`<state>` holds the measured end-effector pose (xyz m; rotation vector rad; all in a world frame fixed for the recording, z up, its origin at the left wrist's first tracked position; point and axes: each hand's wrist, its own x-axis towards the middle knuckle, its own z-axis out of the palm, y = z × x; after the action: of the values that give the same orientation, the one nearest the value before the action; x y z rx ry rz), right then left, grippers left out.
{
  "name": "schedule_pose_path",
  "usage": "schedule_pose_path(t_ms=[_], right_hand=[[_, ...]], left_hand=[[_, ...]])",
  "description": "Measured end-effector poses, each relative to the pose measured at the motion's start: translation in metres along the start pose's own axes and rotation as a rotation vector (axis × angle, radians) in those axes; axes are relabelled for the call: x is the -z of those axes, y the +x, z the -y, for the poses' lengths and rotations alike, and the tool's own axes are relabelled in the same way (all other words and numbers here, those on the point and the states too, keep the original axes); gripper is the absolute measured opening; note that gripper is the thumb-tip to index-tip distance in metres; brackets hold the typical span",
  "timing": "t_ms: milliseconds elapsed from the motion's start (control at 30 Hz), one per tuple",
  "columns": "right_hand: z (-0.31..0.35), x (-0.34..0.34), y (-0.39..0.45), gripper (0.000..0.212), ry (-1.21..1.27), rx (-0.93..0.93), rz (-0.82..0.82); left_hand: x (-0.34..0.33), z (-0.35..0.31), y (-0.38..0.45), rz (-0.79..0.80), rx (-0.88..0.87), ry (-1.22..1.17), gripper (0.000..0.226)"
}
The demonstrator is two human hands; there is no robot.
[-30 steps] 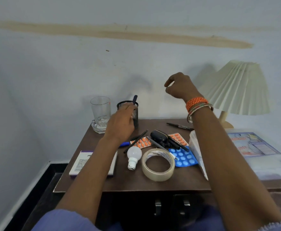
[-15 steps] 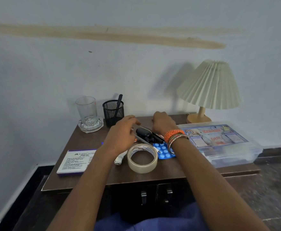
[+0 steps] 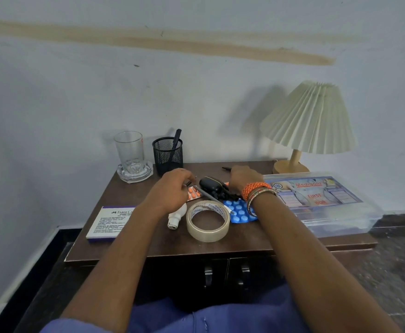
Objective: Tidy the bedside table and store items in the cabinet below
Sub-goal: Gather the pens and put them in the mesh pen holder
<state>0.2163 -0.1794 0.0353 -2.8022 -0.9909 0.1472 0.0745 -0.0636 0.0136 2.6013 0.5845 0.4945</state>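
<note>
Reaching forward from the bottom of the view, both forearms stretch over the dark brown wooden bedside table, the hands low above the clutter at its middle. The left hand, knuckles up and fingers curled, pinches the upper end of a slim grey pen. The pen's long axis runs diagonally, from the fingers down and right, its tip over the roll of clear packing tape. The right hand, wearing orange and metal bangles at the wrist, is curled downward beside a black oval case; whether its fingers grip anything I cannot tell. An orange pill strip lies under the pen, a blue blister pack under the right wrist. Further back stands a black mesh pen holder.
</note>
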Motion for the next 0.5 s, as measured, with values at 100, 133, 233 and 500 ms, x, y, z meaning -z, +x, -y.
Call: schedule_pose_path(t_ms=[100, 133, 233, 500], right_hand=[[0.001, 0.0, -0.001, 0.029, -0.008, -0.009, -0.012], [0.001, 0.001, -0.001, 0.03, -0.007, -0.016, -0.018], [-0.001, 0.007, -0.002, 0.031, 0.043, -0.029, -0.075], [0.019, 0.031, -0.001, 0.016, 0.956, 0.116, 0.348]], left_hand=[[0.001, -0.001, -0.001, -0.003, -0.001, -0.01, 0.038], [0.001, -0.001, -0.001, -0.009, 0.0, -0.018, 0.038], [0.002, 0.001, 0.0, -0.033, 0.018, -0.062, 0.039], [0.009, -0.016, -0.002, -0.117, 0.226, -0.754, 0.019]])
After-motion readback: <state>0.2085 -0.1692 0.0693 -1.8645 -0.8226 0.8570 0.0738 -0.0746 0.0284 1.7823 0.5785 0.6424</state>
